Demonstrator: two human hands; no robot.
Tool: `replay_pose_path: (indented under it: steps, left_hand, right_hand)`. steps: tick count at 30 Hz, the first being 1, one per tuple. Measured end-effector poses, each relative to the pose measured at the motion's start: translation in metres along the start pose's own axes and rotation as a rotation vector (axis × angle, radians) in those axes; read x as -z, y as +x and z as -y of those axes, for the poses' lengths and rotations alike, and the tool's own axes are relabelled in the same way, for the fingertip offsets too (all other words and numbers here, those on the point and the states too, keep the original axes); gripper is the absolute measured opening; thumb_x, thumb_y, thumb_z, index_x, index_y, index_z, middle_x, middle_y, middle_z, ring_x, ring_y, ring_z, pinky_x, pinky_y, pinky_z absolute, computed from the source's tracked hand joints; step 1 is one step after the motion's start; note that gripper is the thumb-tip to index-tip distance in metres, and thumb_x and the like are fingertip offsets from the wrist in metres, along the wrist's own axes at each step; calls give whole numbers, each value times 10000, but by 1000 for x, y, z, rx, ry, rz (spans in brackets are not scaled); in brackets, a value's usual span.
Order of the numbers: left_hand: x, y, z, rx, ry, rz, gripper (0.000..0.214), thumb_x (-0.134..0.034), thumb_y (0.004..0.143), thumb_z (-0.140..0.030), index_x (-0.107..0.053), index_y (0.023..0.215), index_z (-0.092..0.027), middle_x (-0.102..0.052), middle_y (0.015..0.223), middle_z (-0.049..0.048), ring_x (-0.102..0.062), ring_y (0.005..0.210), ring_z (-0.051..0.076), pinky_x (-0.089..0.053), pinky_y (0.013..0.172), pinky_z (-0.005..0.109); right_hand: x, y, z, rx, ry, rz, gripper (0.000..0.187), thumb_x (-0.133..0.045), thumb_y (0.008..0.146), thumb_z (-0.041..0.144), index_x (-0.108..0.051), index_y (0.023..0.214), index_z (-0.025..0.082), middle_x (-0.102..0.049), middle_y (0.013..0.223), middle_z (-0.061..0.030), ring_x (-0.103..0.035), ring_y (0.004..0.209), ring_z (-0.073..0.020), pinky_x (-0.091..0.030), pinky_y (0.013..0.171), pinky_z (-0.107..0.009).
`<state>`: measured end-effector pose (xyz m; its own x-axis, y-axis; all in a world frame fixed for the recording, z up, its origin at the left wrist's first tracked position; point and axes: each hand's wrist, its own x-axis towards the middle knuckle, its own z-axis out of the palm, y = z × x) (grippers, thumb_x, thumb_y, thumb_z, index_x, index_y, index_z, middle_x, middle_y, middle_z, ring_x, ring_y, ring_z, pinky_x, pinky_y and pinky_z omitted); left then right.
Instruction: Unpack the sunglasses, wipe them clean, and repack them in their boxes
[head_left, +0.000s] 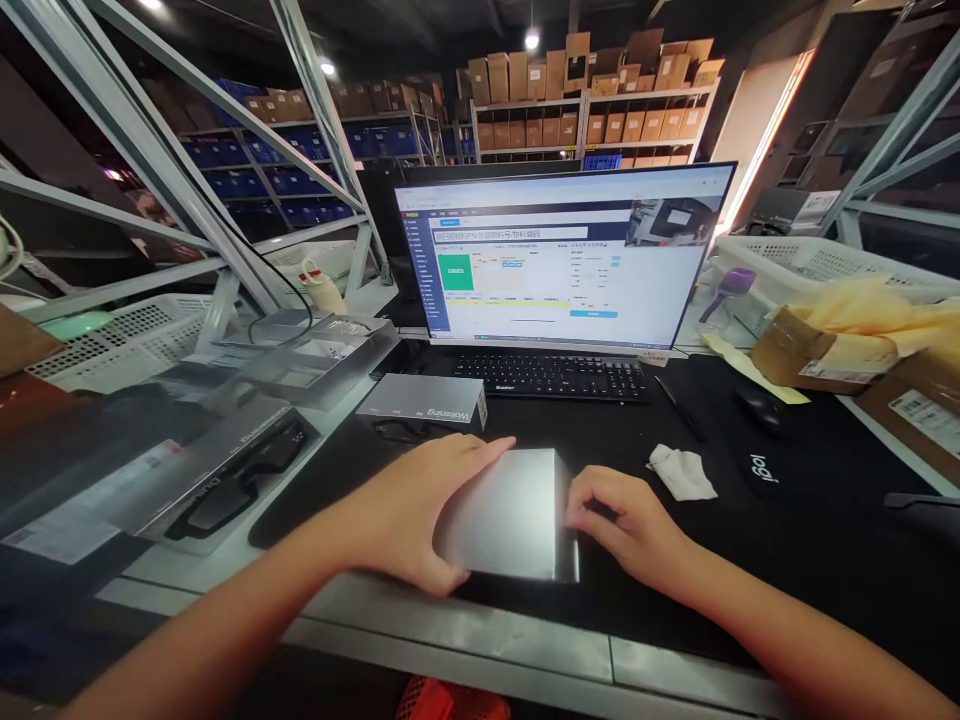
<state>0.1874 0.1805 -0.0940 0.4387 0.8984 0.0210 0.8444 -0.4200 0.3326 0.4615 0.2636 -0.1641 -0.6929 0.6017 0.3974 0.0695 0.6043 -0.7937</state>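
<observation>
The plain silver-grey rectangular box [510, 512] lies in front of you on the black desk mat [607, 435], between your two hands, its top catching a bright glare. Your left hand [405, 515] is spread wide around the box's left end: the thumb reaches along the near edge, the fingers along the far edge, so the box sits in the gap between them, held from that side. Your right hand [634, 515] is nearly closed, thumb and forefinger drawn together at the box's right end; you cannot tell from here whether they pinch any part of it or only touch it.

Just beyond your left hand is a silver-grey printed carton [416, 392] with dark eyewear pictured on its front. Behind that stands the black full-size keyboard [551, 378], below the lit widescreen monitor [525, 285]. To the right of your right hand, apart from it, lies a crumpled white tissue-like piece [682, 472], with a slim black pen [679, 408] beyond it.
</observation>
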Motion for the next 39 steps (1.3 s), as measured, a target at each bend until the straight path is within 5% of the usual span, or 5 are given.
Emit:
replay_pose_path:
  steps: [11,16,22,28,39]
  left_hand:
    - [-12,76,53,-50,-394,387,1019,-761,654,-514,-355,1550,-247,-472,1550,71,-515,1343,349,-382,1137,430]
    - [-28,104,60,14,-664,588,651,-731,646,-691,-749,1122,-246,-767,1097,4,-698,1033,291,-558,906,364]
    - [-29,46,68,165,-612,339,552,-489,922,-649,-671,1280,-270,-647,1372,55,-584,1282,300,-461,1089,432]
    - [-63,-59,75,224,-612,-103,1382,-754,506,-837,-78,1602,-335,-230,1662,130,-257,1503,411,-203,1220,599]
    - [-118,-40,80,251,-543,-281,1061,-808,607,-532,-283,1469,-204,-450,1466,204,-446,1374,443,-353,1149,617]
  right_hand:
    - [31,-25,-23,-569,335,-210,374,-734,751,525,-578,688,191,-576,622,10,-521,600,-144,-391,607,-289]
    - [35,-31,-40,-649,285,-183,373,-684,760,540,-540,684,204,-553,617,19,-512,577,-138,-412,591,-289]
    - [50,-40,-53,-626,216,-27,222,-739,709,366,-619,776,192,-655,772,-30,-629,738,-206,-521,722,-358]
    - [64,-40,-51,-330,-29,288,1340,-914,546,300,-101,1611,264,-118,1677,-123,-169,1529,-348,-190,1235,-499]
    - [38,-33,-67,-231,-29,105,1186,-962,442,395,-396,1468,207,-479,1344,-150,-521,1242,-348,-464,1064,-503]
